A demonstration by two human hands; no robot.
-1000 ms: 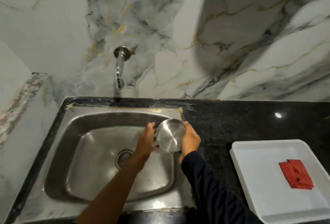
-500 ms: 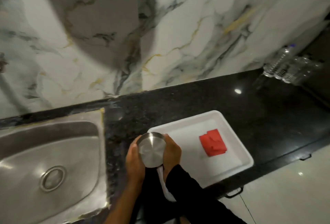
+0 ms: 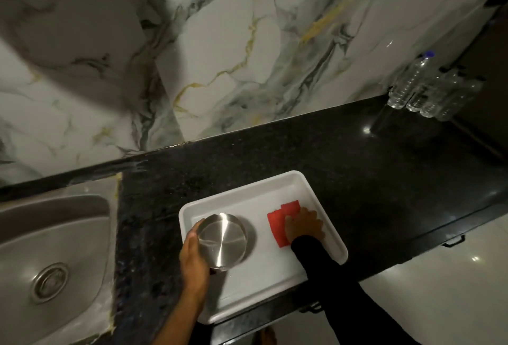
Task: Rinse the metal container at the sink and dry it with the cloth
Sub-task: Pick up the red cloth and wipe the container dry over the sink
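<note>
The round metal container (image 3: pixel 222 239) is held bottom-up over the left half of the white tray (image 3: pixel 324 199). My left hand (image 3: pixel 192 256) grips its left edge. A folded red cloth (image 3: pixel 279 219) lies in the right half of the tray. My right hand (image 3: pixel 303 225), in a dark sleeve, rests on top of the cloth with the fingers curled over it. Whether the cloth is lifted off the tray I cannot tell. The steel sink (image 3: pixel 52 248) with its drain (image 3: pixel 49 281) lies at the left.
The black granite counter (image 3: pixel 357 157) runs left to right below a marble wall. Several clear plastic bottles (image 3: pixel 428 88) stand at the far right back. A pale floor (image 3: pixel 439 295) shows beyond the counter's front edge.
The view swung right from the sink to the tray. The container came from over the sink to above the tray. My right hand left the container and landed on the red cloth.
</note>
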